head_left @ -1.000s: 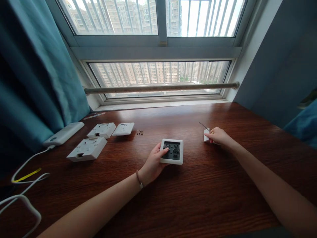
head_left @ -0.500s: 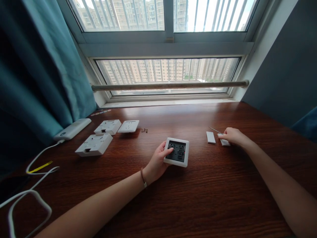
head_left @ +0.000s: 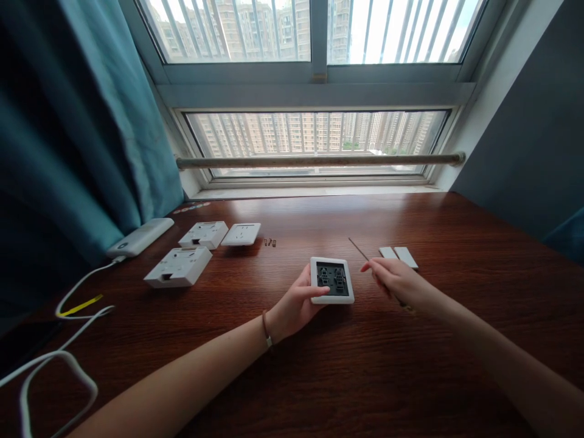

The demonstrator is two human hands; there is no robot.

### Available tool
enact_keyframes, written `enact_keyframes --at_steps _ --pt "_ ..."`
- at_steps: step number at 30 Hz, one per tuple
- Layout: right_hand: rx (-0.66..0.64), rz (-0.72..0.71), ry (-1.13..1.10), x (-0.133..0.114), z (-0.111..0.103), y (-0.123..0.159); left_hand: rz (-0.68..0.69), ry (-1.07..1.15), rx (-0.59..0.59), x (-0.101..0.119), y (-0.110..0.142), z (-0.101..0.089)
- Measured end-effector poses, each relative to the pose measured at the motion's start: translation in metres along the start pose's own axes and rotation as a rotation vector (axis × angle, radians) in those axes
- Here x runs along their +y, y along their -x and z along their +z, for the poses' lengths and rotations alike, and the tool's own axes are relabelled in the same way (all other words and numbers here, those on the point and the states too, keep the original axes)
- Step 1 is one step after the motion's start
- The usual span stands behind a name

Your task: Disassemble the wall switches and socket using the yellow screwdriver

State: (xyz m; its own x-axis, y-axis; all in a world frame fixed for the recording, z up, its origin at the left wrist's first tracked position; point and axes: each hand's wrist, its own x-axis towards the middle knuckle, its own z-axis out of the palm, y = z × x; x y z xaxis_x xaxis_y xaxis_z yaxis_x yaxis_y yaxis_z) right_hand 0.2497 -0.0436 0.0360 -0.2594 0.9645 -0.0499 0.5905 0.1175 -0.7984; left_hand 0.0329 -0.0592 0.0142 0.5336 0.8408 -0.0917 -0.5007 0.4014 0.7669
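Observation:
My left hand (head_left: 301, 299) grips a square wall switch (head_left: 351, 291) by its left edge, thumb across the front. Its white frame surrounds a dark inside where two black switch mechanisms show. To the right, my right hand (head_left: 396, 278) is closed around a screwdriver (head_left: 358, 249); the thin metal shaft points up and left, and most of the handle is hidden in the palm. Two white switch rocker covers lie side by side just beyond that hand: the left cover (head_left: 388, 252) is partly hidden by it, the right cover (head_left: 406, 257) shows more fully.
Two white mounting boxes (head_left: 179, 267) and a white socket panel (head_left: 241, 234) lie on the left of the wooden table (head_left: 283, 389). Several small screws (head_left: 270, 242) are beside the panel. A white power bank (head_left: 140, 237) with a cable (head_left: 61, 353) lies by the curtain (head_left: 100, 121).
My right hand has drawn away from the right rocker cover, moving left towards the switch with the screwdriver. That cover now lies closer to the other one. My left thumb has slid lower on the switch.

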Motion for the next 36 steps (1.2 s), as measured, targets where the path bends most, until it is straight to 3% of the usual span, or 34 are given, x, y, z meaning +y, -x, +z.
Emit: enact_keyframes --at_steps 2,5,11,15,21,26,30,36 --pt "-0.105 -0.02 -0.045 -0.01 0.018 0.011 -0.008 0.054 -0.019 0.001 0.0 0.002" --pt "-0.147 -0.064 -0.044 -0.016 0.035 0.02 -0.043 0.175 0.01 0.002 -0.004 0.002" --pt "-0.077 -0.117 -0.019 -0.015 0.043 0.02 -0.072 0.258 0.029 0.001 -0.008 -0.002" --pt "-0.031 -0.241 -0.028 -0.014 0.042 0.018 -0.109 0.201 -0.088 0.001 -0.002 -0.001" --pt "-0.054 -0.298 -0.086 -0.019 0.043 0.022 -0.161 0.141 -0.213 0.001 0.005 -0.004" --pt "-0.181 -0.403 -0.062 -0.027 0.046 0.029 -0.268 0.133 -0.305 0.006 0.007 -0.01" --pt "-0.182 -0.371 0.045 -0.028 0.051 0.034 -0.243 0.098 -0.245 0.007 0.009 -0.005" --pt "-0.057 -0.373 0.063 -0.024 0.067 0.045 -0.184 0.226 -0.088 0.001 0.016 0.013"
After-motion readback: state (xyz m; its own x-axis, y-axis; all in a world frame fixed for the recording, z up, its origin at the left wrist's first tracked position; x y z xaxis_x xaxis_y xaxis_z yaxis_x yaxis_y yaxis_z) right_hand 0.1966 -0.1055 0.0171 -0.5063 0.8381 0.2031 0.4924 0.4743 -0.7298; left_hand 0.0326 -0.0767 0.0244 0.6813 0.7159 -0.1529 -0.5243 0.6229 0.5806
